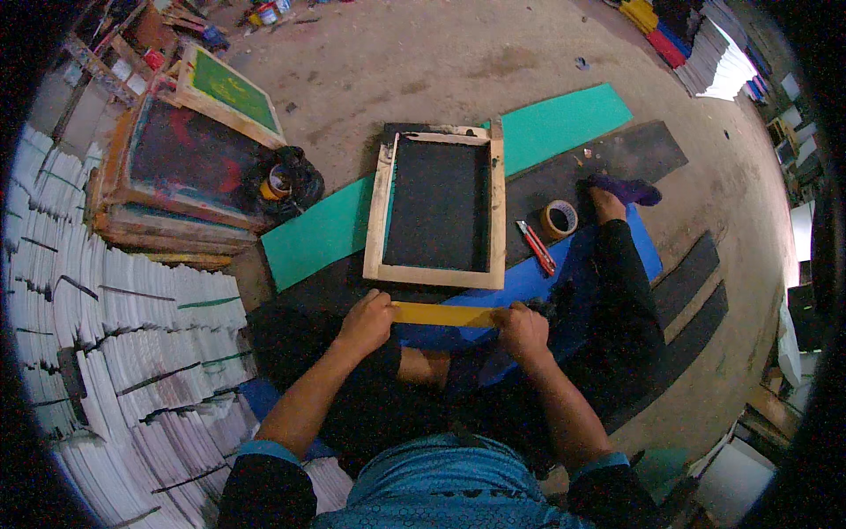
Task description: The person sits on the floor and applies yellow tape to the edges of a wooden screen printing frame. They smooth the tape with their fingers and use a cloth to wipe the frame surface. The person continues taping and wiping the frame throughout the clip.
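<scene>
Between my two hands a strip of yellowish-brown tape (446, 315) is stretched flat. My left hand (367, 319) pinches its left end, and my right hand (522, 331) grips the right end. Just beyond the strip lies a wooden screen frame (374, 220) with dark mesh; the tape is apart from its near edge. To the right of the frame are a red utility knife (536, 248) and a roll of brown tape (560, 219), both lying on dark and blue sheets.
Green (564, 130), black (643, 154) and blue (648, 247) sheets cover the floor around my legs. On the left stand bundled paper stacks (159, 335) and piled printing screens (185, 159), with a green-meshed screen (231, 91) on top. Dark strips (683, 322) lie at the right.
</scene>
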### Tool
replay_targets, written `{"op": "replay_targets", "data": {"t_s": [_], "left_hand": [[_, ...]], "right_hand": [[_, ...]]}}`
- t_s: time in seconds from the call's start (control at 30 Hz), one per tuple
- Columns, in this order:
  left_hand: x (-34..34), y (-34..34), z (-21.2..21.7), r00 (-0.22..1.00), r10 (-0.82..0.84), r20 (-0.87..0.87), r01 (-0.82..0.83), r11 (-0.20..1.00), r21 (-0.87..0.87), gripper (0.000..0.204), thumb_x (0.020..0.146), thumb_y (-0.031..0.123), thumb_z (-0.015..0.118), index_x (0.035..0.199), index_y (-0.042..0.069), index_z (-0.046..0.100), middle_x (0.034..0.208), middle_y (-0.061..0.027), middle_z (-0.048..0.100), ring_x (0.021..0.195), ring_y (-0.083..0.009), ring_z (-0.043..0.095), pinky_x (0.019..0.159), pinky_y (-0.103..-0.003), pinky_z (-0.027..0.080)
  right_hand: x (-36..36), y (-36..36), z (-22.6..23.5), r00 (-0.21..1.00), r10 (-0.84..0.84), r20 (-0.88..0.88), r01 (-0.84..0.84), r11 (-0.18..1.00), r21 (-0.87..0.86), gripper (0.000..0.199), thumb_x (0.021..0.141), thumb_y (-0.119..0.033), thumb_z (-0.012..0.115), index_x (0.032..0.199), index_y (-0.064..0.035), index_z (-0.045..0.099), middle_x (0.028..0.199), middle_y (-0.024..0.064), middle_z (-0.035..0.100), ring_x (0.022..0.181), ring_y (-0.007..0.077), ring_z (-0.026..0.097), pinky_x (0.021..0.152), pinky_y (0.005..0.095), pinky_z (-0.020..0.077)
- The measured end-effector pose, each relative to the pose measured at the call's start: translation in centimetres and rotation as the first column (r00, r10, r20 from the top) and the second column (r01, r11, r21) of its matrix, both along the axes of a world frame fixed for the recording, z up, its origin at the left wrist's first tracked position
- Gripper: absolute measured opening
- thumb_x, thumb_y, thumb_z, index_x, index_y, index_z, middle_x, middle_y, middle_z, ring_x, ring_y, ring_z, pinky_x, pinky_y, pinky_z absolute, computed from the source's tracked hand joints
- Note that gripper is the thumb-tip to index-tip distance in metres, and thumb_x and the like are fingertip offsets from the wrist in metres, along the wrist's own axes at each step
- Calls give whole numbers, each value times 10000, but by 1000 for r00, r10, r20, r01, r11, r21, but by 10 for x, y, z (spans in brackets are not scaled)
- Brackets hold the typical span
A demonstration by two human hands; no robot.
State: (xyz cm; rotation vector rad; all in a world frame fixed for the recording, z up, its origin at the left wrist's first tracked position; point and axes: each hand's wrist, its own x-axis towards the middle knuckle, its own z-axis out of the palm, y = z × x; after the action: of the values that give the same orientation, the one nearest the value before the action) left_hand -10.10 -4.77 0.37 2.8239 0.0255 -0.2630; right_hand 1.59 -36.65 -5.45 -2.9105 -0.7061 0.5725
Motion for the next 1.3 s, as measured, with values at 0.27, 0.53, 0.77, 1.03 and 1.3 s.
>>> {"op": "replay_targets", "data": {"t_s": [0.27,0.53,0.77,1.03,1.3], "left_hand": [[-6,10,-12,988,-125,87,122,991,49,243,815,30,643,1025,54,763,959,-104,625,991,-291,600,886,-396,545],[-2,13,-13,987,-120,108,117,993,33,251,827,33,621,1034,57,761,937,-99,629,979,-286,603,872,-402,548],[8,33,-40,969,-86,232,95,995,-28,239,816,8,620,1005,58,758,934,-112,640,958,-307,630,866,-422,554],[46,57,-46,945,-12,328,80,977,-196,238,819,6,600,1007,59,737,940,-160,658,940,-356,635,845,-461,548],[59,67,-48,990,-40,132,62,984,-165,218,809,9,635,993,70,734,953,-121,652,985,-321,633,876,-424,549]], "right_hand": [[2,2,0,1000,-24,20,23,999,34,176,879,-209,672,1012,-242,783,933,87,690,809,331,705,699,462,558],[4,5,16,998,6,65,-10,997,75,191,868,-182,659,1003,-237,784,911,88,689,776,338,703,690,457,564],[20,25,41,996,18,82,-20,999,29,242,868,-133,623,1028,-225,779,920,95,682,778,344,701,690,454,565],[59,40,2,993,-58,104,47,994,103,266,856,-107,622,1040,-221,778,953,71,693,796,322,707,694,439,569],[69,43,-26,999,-49,7,48,997,55,249,856,-119,627,1014,-236,780,967,59,706,797,318,709,695,432,574]]}}
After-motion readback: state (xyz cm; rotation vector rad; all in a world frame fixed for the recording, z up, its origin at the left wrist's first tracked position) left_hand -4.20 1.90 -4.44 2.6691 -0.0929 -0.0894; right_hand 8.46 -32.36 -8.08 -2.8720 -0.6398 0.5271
